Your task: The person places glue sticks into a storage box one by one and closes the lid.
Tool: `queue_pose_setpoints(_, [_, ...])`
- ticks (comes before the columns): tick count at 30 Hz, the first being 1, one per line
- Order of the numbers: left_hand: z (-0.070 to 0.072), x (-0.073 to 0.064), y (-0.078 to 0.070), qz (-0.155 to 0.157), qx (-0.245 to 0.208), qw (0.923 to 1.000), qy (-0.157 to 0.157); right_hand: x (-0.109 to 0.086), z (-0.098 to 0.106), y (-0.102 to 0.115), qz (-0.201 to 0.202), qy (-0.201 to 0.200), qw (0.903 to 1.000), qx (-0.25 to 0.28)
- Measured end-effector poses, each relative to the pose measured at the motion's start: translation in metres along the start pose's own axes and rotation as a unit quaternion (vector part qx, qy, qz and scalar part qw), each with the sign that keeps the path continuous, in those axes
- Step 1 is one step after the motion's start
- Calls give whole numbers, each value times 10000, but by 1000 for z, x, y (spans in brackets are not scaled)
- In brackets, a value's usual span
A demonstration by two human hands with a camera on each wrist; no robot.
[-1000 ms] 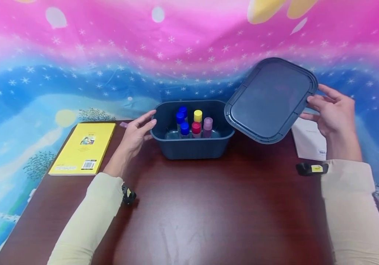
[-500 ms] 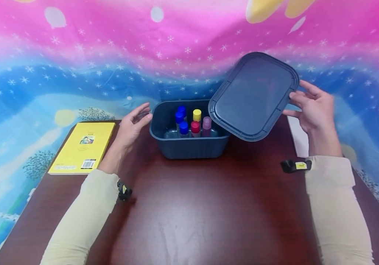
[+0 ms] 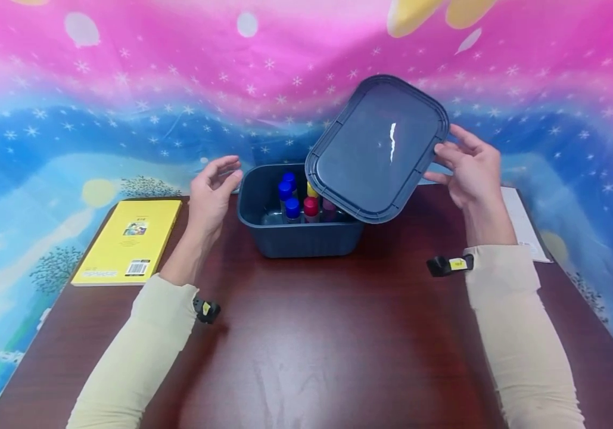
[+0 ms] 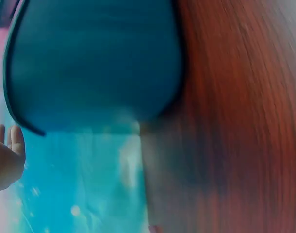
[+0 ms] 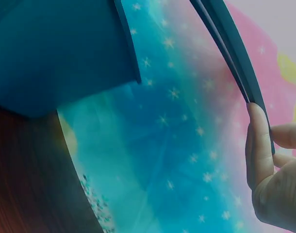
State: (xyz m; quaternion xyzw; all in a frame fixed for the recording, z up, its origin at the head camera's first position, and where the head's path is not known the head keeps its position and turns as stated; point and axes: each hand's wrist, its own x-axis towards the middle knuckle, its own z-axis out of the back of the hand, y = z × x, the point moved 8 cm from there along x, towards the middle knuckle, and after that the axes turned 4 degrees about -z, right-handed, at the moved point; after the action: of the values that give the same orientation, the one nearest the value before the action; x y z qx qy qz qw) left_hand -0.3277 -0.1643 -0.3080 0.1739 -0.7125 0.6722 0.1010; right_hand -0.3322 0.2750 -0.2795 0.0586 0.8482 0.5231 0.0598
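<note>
A dark grey-blue plastic storage box [image 3: 306,241] stands at the back of the table. Several capped bottles or tubes stand upright in it: blue caps [image 3: 292,207], a red cap [image 3: 311,206], a yellow and a purple one partly hidden. My right hand [image 3: 472,170] pinches the edge of the matching lid [image 3: 378,149], tilted above the box's right part; the right wrist view shows thumb and fingers on either side of the lid's rim [image 5: 235,63]. Beside the box's left end my left hand [image 3: 211,193] is raised with loosely bent fingers, holding nothing.
On the left of the table lies a yellow book [image 3: 129,241]. A white book [image 3: 523,223] lies at the right, partly behind the right wrist. A patterned cloth [image 3: 177,119] hangs close behind the brown table [image 3: 338,333].
The lid has moved left with my right hand, from beside the box to over its right part, covering some caps. My left hand has come off the box's left rim.
</note>
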Motion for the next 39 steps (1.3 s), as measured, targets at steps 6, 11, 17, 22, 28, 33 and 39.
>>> queue_pose_setpoints(6, [-36,-8,-4,697,-481,9932,795,1,-14,-9,55,-85,9999,115])
queue_pose_setpoints(11, [-60,-17,-3,1432,-720,9788,1273,0,-28,-14,156,-24,9999,37])
queue_pose_setpoints(17, [-68,-22,-6,1694,-1051,9727,1187,0,-42,-20,227,101,9996,-91])
queue_pose_setpoints(22, [-66,-19,-7,1624,-1119,9758,940,-1,-49,-26,215,231,9994,-158])
queue_pose_setpoints(28, [-62,-14,-11,1451,-992,9807,852,-1,-50,-24,145,436,9979,-464])
queue_pose_setpoints(33, [-51,-8,-15,1336,-909,9841,737,4,-51,-15,-102,678,9965,-476])
queue_pose_setpoints(39, [-44,-4,-19,1299,-820,9852,762,14,-54,-9,-546,762,9943,-508])
